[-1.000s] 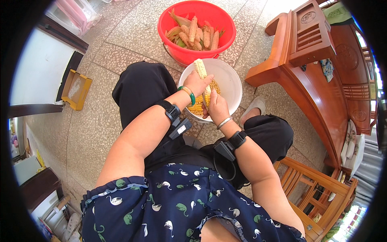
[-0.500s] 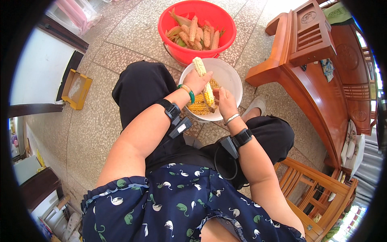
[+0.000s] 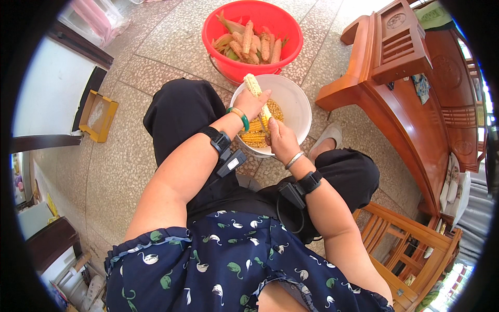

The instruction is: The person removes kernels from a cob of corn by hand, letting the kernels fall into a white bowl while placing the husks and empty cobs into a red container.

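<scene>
"Red tub [image 3: 236, 68], what's in it?"
"Bare cobs [image 3: 248, 37] and husks [image 3: 232, 25]. The white bucket [image 3: 297, 112] has yellow corn [image 3: 254, 138]."
"Where's the held cob [image 3: 265, 115]?"
"Over the white bucket. Left hand [image 3: 250, 105] and right hand [image 3: 283, 141] grip it, hiding its low end."

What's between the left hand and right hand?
Part of the corn cob, running from left hand to right hand over the white bucket; head view shows it.

From head height, the left fisheye view looks steeply down and forward over the navy, swan-printed cloth top [image 3: 208, 252] to the round, white plastic bucket [image 3: 298, 109] nearby, spanning wide stretches of speckled, beige-grey stone floor [image 3: 119, 179].
</scene>
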Demonstrator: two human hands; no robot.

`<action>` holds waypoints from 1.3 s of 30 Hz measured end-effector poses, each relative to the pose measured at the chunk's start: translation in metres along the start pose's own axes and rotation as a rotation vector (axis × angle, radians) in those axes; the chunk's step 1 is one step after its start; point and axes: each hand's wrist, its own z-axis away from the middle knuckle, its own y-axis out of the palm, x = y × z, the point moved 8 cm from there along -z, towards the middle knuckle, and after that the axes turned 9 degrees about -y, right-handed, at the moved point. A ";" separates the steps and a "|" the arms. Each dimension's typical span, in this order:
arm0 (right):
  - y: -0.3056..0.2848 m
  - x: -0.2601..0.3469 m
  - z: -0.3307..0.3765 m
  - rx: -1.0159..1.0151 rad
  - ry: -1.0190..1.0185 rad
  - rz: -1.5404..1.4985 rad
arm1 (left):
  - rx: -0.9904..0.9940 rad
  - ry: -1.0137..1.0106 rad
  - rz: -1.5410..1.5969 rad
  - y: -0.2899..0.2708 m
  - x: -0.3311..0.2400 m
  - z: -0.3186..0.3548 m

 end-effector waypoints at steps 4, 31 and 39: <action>0.000 -0.004 -0.002 -0.059 -0.071 0.064 | -0.050 0.042 -0.017 0.001 0.004 -0.006; 0.001 0.002 0.002 -0.014 -0.010 0.084 | -0.110 0.008 0.030 -0.013 -0.005 0.007; -0.011 0.014 0.001 -0.155 -0.137 0.264 | -0.041 -0.107 0.141 -0.008 -0.001 0.012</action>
